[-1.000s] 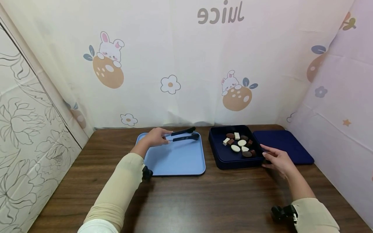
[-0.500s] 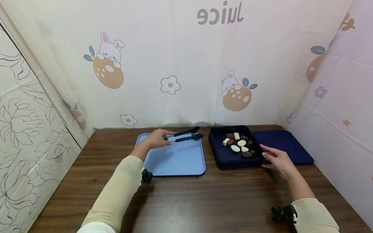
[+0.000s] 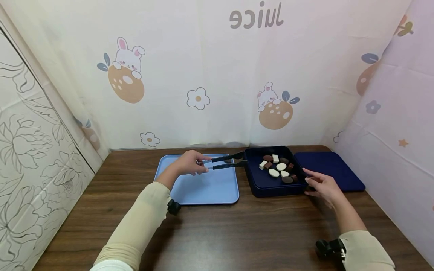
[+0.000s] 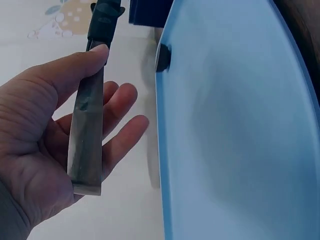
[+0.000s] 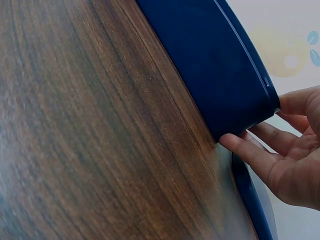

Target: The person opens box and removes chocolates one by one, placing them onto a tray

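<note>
My left hand (image 3: pixel 191 162) holds black-tipped metal tongs (image 3: pixel 227 162) over the light blue tray (image 3: pixel 203 188). The thumb presses one metal arm in the left wrist view, and the tong tips reach the left rim of the navy box (image 3: pixel 271 192). Inside that box lie several chocolates (image 3: pixel 280 166), some white, some brown, in oval and block shapes. A dark oval piece (image 3: pixel 228 160) lies on the tray near its back right corner, partly behind the tongs. My right hand (image 3: pixel 323 187) holds the box at its front right corner, thumb low and fingers along the side.
A flat navy lid (image 3: pixel 330 169) lies to the right of the box, near the right wall. The brown wooden table (image 3: pixel 237 233) ends at a printed curtain (image 3: pixel 203 124) behind the tray and box.
My left hand has moved a little to the right, carrying the tongs from above the tray to the box's left rim. The right hand, box and chocolates have stayed in place.
</note>
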`<state>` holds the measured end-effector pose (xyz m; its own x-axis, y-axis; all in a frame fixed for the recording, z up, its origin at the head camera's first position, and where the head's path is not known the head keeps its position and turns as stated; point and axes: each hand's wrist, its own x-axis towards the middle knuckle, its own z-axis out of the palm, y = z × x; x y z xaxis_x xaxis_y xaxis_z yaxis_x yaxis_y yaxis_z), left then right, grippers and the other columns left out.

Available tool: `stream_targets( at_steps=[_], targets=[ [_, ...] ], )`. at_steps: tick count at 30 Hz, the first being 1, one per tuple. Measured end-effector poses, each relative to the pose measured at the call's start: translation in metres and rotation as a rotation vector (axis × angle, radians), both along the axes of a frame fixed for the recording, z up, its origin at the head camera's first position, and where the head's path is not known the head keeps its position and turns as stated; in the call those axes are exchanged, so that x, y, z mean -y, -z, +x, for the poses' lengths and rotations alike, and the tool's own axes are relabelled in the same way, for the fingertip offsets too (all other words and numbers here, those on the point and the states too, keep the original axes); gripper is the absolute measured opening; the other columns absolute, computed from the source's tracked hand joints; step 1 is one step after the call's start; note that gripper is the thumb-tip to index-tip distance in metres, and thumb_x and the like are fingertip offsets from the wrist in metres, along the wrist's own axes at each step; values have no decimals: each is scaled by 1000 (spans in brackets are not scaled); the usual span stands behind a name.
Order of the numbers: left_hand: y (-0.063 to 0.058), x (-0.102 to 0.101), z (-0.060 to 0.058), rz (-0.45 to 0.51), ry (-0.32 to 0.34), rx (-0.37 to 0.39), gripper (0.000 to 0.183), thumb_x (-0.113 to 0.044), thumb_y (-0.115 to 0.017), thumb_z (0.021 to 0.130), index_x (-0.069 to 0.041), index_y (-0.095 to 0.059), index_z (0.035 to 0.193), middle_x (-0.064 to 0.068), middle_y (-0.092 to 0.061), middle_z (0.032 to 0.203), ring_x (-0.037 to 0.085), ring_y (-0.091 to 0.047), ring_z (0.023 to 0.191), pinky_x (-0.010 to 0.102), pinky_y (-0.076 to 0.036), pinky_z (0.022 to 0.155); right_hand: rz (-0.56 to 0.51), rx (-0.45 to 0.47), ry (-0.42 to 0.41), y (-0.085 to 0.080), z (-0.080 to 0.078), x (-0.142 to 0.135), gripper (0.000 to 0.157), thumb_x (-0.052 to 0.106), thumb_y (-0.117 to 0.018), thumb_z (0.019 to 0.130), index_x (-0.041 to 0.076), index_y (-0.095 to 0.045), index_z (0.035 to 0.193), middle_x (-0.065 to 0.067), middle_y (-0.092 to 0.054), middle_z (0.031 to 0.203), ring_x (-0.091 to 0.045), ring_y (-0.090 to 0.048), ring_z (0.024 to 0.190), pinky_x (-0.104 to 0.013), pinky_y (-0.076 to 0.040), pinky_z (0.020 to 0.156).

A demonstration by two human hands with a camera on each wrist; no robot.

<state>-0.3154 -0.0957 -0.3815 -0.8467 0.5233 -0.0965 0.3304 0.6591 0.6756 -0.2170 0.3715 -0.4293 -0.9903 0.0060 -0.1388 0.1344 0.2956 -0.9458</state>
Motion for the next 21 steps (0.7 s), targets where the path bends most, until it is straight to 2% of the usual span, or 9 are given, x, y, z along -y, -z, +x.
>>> stream_targets(
  at_steps=[9, 15, 21],
  targets=[
    [-2, -17, 4, 6, 76, 13, 51, -19, -75, 88, -14, -60, 137, 4, -63, 82, 20, -61, 72, 30, -55, 62, 0, -12, -2, 1, 0, 0, 56, 14, -48, 104, 0, -23, 153, -34, -27, 146, -47, -29, 132, -39, -54, 83],
    [-1, -27, 7, -27, 150, 14, 51, -22, -71, 91, -15, -56, 140, 4, -65, 84, 18, -59, 68, 30, -53, 61, 1, -13, -4, 1, 0, 0, 56, 13, -47, 104, 1, -23, 153, -35, -27, 145, -49, -27, 133, -39, -54, 83],
    [0, -35, 7, -20, 185, -9, 49, -24, -71, 92, -15, -59, 138, 9, -68, 84, 16, -55, 64, 30, -49, 59, 7, -10, 3, 1, 0, 0, 56, 15, -47, 104, 1, -24, 153, -35, -29, 145, -47, -30, 132, -38, -54, 83]
  ],
)
